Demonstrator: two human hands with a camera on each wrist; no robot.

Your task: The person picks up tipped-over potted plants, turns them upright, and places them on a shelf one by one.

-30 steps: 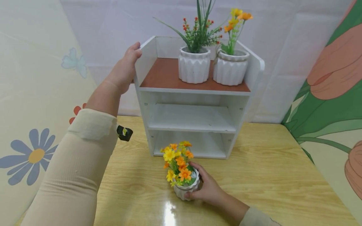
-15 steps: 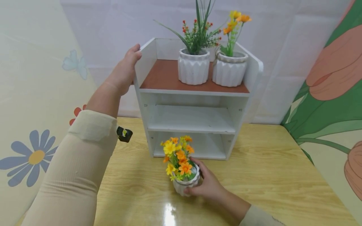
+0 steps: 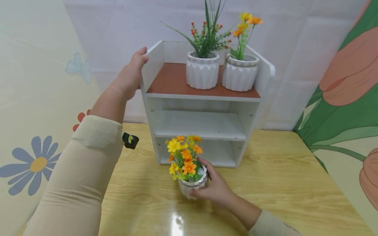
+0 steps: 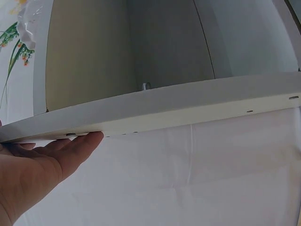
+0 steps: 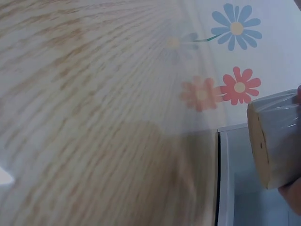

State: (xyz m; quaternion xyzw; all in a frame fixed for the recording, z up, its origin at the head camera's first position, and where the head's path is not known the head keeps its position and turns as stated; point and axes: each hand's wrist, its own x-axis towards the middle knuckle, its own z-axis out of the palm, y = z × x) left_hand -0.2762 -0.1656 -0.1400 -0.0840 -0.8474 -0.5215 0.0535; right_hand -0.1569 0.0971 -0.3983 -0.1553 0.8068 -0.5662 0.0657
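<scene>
My left hand [image 3: 129, 76] grips the upper left side panel of a small white shelf unit [image 3: 203, 96]. In the left wrist view, straight fingers [image 4: 77, 149] lie along the panel's outer face, and most of the thumb is hidden. My right hand [image 3: 217, 188] holds a ribbed white flowerpot [image 3: 192, 188] of yellow and orange artificial flowers [image 3: 184, 157], thumb at the near side and fingers round the right side. The pot is in front of the unit. In the right wrist view its pale underside [image 5: 259, 148] shows, tilted and raised off the table.
On the unit's brown top stand a white pot of grassy leaves and red berries [image 3: 202, 70] and a white pot of yellow-orange flowers [image 3: 240, 73], side by side towards the right. Two lower shelves [image 3: 200, 124] face me. A wood-grain table [image 3: 280, 177] carries the unit.
My right hand has raised the flowerpot and brought it slightly towards the shelf unit and to the left. The left hand keeps its place on the side panel.
</scene>
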